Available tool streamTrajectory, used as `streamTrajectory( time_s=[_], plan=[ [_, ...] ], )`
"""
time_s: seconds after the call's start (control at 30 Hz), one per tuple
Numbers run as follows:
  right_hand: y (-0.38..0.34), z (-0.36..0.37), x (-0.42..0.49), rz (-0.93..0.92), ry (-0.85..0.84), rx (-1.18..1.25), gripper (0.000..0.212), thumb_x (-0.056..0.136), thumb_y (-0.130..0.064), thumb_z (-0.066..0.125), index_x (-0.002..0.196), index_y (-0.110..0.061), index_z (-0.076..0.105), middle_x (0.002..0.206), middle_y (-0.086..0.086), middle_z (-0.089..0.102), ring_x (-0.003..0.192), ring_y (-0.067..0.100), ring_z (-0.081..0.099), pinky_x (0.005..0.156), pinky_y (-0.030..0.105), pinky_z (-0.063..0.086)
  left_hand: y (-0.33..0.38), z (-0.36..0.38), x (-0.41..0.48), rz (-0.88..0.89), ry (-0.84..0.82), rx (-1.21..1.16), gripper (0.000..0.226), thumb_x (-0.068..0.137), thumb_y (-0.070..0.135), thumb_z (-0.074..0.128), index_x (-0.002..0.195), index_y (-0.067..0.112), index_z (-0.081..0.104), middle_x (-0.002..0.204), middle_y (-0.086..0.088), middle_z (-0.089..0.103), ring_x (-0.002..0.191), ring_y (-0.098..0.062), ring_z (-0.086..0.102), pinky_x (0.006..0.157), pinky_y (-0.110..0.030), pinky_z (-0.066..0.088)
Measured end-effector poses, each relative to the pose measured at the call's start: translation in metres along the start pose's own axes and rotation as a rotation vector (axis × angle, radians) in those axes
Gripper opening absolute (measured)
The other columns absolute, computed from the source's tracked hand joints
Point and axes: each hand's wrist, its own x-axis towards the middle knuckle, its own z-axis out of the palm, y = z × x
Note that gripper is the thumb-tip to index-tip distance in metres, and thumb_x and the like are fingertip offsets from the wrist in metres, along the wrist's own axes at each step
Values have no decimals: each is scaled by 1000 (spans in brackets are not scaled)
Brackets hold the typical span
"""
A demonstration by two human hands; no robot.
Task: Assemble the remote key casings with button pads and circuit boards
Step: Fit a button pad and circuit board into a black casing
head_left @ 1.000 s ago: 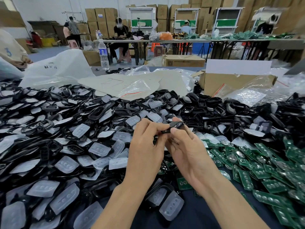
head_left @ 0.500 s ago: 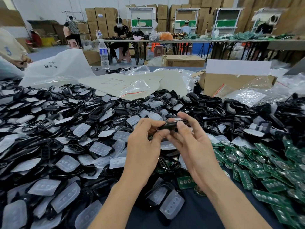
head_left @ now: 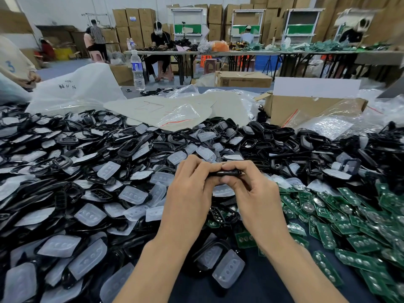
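The bench (head_left: 258, 294) is buried almost edge to edge. A wide heap of black casing shells (head_left: 129, 147) takes up the left and the middle. Frosted rubber button pads (head_left: 133, 194) are scattered all through it. To the right lies a smaller spread of green circuit boards (head_left: 358, 242), and an open cardboard box (head_left: 306, 108) sits behind that.

The person's two hands meet above the middle of the heap, clear of the parts below. The left hand (head_left: 190, 193) and the right hand (head_left: 255, 193) both grasp one key casing (head_left: 225, 172), which is held edge-on to me. Fingers are curled over its top and thumbs are tucked beneath. The left hand has its near end and the right hand its far end.

It looks to me like the closing step, with the two halves of the shell being pressed together. I can't tell whether a pad and a board are already inside, since the fingers hide the seam.

The next move seems to call for an even squeeze along the whole edge, so no corner stays sprung. After that the piece needs a place apart from the loose shells. Then a fresh shell, pad and board have to be picked out.
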Motion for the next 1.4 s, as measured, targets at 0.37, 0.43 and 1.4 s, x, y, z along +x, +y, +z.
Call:
streamTrajectory(
  time_s=[0.37, 0.43, 1.4],
  plan=[
    [-1, 3, -2, -2, 10, 12, 27, 95, -17, 68, 102, -43, 66, 97, -23, 73, 95, 4, 70, 78, 12, 51, 3, -5, 0, -59, 44, -42, 25, 83, -3, 71, 100, 15, 76, 82, 7, 56, 72, -17, 56, 64, -14, 40],
    [0, 2, -1, 15, 27, 80, 27, 95, -18, 68, 103, -44, 66, 98, -21, 74, 99, 6, 70, 82, 17, 52, 4, -6, 2, -211, 22, -203, 30, 82, -4, 72, 94, 23, 76, 83, 8, 62, 72, -12, 62, 63, -13, 43],
    [-5, 0, 0, 16, 164, 162, 24, 88, -21, 71, 85, -45, 68, 96, -13, 66, 97, 15, 67, 84, 32, 54, 19, -9, 4, -547, -97, -710, 17, 84, 14, 77, 88, 30, 72, 92, 4, 76, 89, -10, 71, 80, -16, 52]
  ],
)
